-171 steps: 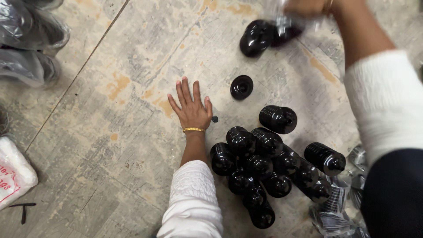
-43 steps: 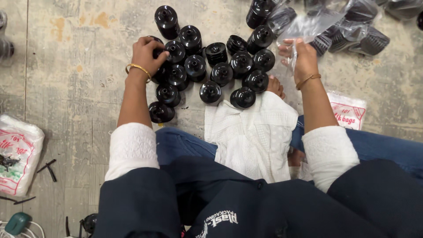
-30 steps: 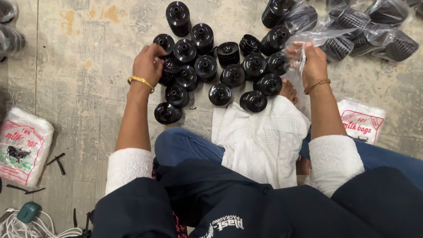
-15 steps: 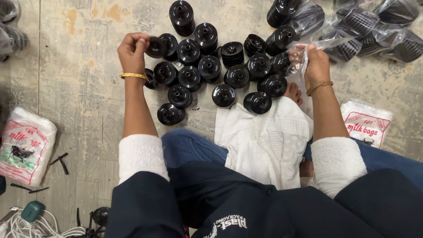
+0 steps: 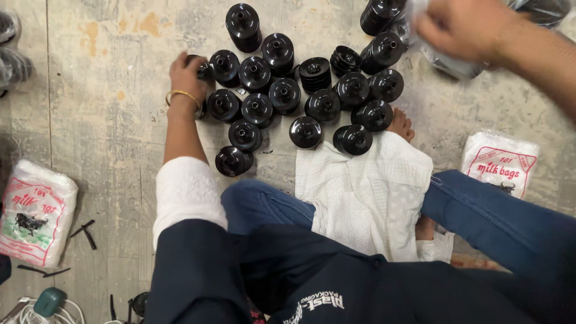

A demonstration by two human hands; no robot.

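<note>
I sit on a concrete floor with a cluster of several black ribbed plastic bottles [image 5: 282, 93] in front of me. My left hand [image 5: 186, 75], with a gold bangle on the wrist, is closed around a black bottle [image 5: 203, 69] at the cluster's left edge. My right hand [image 5: 465, 27] is raised at the top right, blurred, and grips a clear plastic bag [image 5: 447, 60]. A white cloth [image 5: 366, 192] lies over my lap, and my bare toes [image 5: 401, 125] touch the nearest bottles.
Packs of white plastic bags lie at the left [image 5: 36, 213] and right [image 5: 498, 162]. More bagged black bottles [image 5: 12, 48] sit at the far left edge and at the top right [image 5: 543, 9]. Black scraps [image 5: 84, 231] and a white cable [image 5: 51, 312] lie at the lower left.
My left hand has closed on a bottle at the cluster's left edge. My right hand has lifted toward the top right with the clear bag and become blurred.
</note>
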